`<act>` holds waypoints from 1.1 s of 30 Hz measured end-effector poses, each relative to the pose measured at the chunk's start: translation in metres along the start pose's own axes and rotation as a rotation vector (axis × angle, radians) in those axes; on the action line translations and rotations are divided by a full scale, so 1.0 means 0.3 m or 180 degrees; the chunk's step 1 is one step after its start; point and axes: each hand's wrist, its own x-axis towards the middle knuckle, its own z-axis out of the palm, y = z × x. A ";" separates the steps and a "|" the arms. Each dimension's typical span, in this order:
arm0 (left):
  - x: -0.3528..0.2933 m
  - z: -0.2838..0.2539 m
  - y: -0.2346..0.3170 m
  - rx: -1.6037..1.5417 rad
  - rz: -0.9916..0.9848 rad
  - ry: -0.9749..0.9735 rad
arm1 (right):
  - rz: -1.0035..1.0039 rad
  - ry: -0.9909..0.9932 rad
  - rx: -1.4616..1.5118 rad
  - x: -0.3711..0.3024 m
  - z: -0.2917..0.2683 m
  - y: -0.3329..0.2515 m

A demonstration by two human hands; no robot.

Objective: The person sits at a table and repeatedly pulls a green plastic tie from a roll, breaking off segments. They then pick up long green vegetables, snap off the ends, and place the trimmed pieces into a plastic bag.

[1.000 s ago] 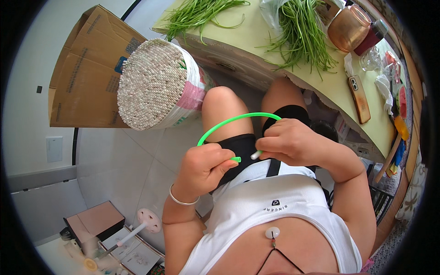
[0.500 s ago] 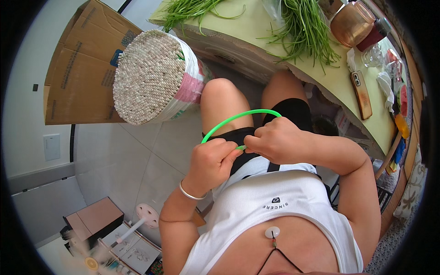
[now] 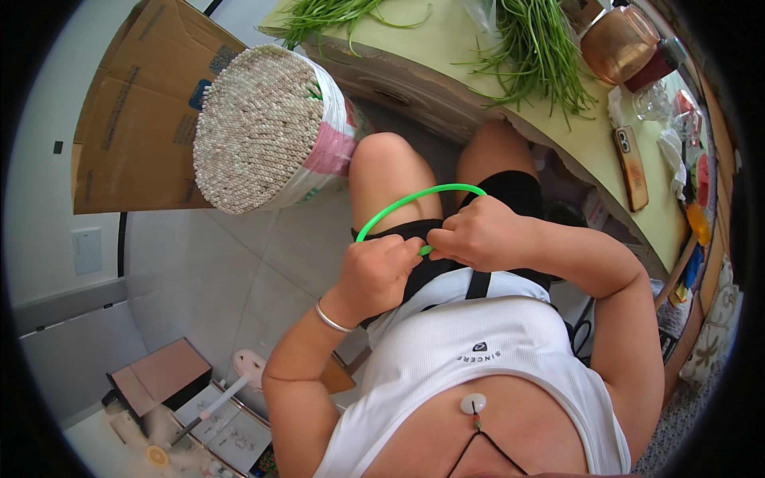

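Observation:
A bright green flexible tube (image 3: 410, 198) arches in a loop above my lap. My left hand (image 3: 376, 269) is closed on one end of it, a silver bangle on that wrist. Opposite, my right hand (image 3: 480, 234) pinches the other end. The two ends meet between my fingertips, where a short bit of green shows. Whether they are joined I cannot tell, as my fingers hide most of that spot.
A big round bundle of thin pale tubes (image 3: 253, 131), wrapped in plastic, stands left of my knees by a cardboard box (image 3: 131, 119). Ahead, the pale green table (image 3: 434, 52) carries long green stems (image 3: 534, 60), a phone (image 3: 630, 167) and an amber jar (image 3: 619, 45).
My hands have drawn slightly closer together at the tube's ends, and the loop sits a little higher. My left forearm has swung slightly outward.

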 end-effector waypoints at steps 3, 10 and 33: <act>0.016 -0.001 0.004 0.0044 0.0048 -0.0064 | 0.0057 -0.0069 -0.0069 -0.005 0.008 0.002; 0.026 -0.018 0.009 0.0140 0.0029 0.0194 | 0.0044 0.0184 0.0059 0.030 -0.052 0.001; 0.300 -0.745 -0.252 0.2379 -0.1129 0.1269 | 0.1516 0.2055 -0.0275 -0.269 -0.265 0.205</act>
